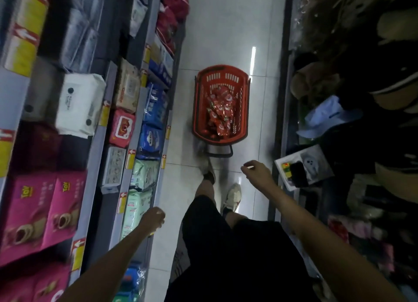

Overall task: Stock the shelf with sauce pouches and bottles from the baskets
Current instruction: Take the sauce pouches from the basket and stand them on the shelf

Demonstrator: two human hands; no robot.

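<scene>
A red plastic basket (pixel 243 91) stands on the white tiled aisle floor ahead of me, holding several red sauce pouches (pixel 220 111). Its dark handle (pixel 219 153) lies toward me, just past my front foot. My left hand (pixel 153 219) hangs near the left shelf's lower edge, fingers curled into a loose fist with nothing in it. My right hand (pixel 257 171) reaches forward over the floor, short of the basket handle, fingers bent and apart, holding nothing.
The left shelf unit (pixel 133 129) carries tissue packs, wet wipes and pink boxes behind yellow price tags. A dark shelf (pixel 316 129) on the right holds mixed goods and a blue bag. My legs and pale shoes (pixel 231 197) are on the narrow floor strip.
</scene>
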